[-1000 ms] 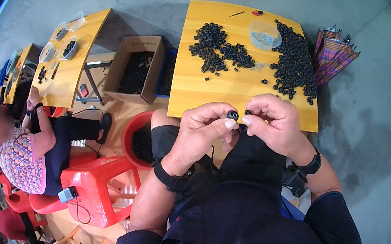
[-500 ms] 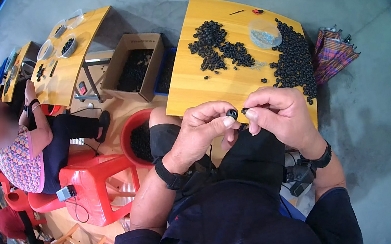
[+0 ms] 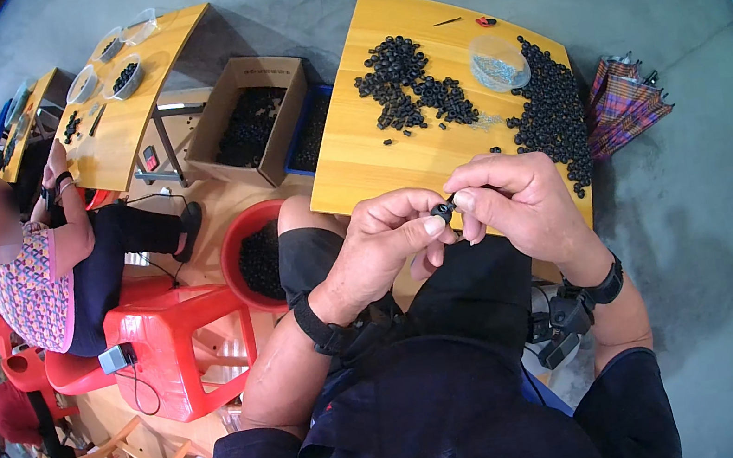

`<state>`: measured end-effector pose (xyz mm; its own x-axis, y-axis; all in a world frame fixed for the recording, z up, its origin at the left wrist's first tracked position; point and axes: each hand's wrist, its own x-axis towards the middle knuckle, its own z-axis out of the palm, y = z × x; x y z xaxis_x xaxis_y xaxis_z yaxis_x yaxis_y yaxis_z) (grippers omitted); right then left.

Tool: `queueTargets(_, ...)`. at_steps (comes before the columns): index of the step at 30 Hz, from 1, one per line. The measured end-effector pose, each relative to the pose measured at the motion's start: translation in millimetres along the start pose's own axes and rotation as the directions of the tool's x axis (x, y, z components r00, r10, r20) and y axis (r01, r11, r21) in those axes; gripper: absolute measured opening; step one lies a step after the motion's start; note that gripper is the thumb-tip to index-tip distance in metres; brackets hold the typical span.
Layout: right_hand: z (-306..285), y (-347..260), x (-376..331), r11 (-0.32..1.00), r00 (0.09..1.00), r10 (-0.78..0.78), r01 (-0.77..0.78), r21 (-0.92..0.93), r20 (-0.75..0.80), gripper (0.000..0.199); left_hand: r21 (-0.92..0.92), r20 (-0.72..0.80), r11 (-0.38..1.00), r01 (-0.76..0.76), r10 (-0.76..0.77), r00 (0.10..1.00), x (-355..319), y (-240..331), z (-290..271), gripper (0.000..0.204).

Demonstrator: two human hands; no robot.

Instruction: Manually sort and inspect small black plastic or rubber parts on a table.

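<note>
Between thumb and fingers, my left hand (image 3: 391,237) pinches a small black round part with a hole (image 3: 443,212). My right hand (image 3: 517,203) is closed in a pinch right beside it; a small dark bit shows at its fingertips, too small to name. The two hands meet over my lap at the front edge of the yellow table (image 3: 343,162). On that table lie a pile of black cylindrical parts (image 3: 395,66) and a wide spread of black round parts (image 3: 554,114). A clear plastic tub (image 3: 499,65) holds small shiny pieces, with more of these scattered beside it.
A red tub of black parts (image 3: 233,248) stands left of my leg, near a red stool (image 3: 171,341). Past it are a cardboard box (image 3: 207,125) and a blue crate. Another person sits at a table (image 3: 173,50) on the left. A folded plaid umbrella (image 3: 625,103) is at right.
My right hand has moved slightly left and up, bringing its fingertips against the round part. The part in my left hand has tilted. The view has shifted a little.
</note>
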<state>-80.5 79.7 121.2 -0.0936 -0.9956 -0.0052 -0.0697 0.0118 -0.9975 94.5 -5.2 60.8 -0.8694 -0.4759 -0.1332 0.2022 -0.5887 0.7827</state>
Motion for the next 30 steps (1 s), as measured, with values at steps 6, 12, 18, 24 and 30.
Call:
queueTargets(6,0,-2,3,0.999,1.000,0.007,-0.006,-0.038,0.023,0.012,0.063,-0.005,0.998,-0.016,0.017,1.000,1,0,-1,0.012)
queueTargets(12,0,-3,4,0.997,0.999,-0.001,0.005,-0.077,0.047,0.012,0.153,0.002,0.988,-0.031,0.031,1.000,2,1,-3,0.011)
queueTargets(18,1,-5,5,0.994,0.998,0.010,-0.003,-0.112,0.055,0.012,0.193,-0.017,0.981,-0.035,0.039,0.999,0,3,-4,0.010)
queueTargets(24,-1,-5,5,0.993,0.997,-0.018,0.026,-0.114,0.074,0.013,0.210,-0.051,0.978,-0.008,0.019,0.999,1,10,4,0.009)
queueTargets(30,-5,-2,9,0.989,0.986,0.139,-0.143,0.036,0.097,0.014,0.208,-0.051,0.978,-0.002,0.012,0.999,0,13,3,0.010)
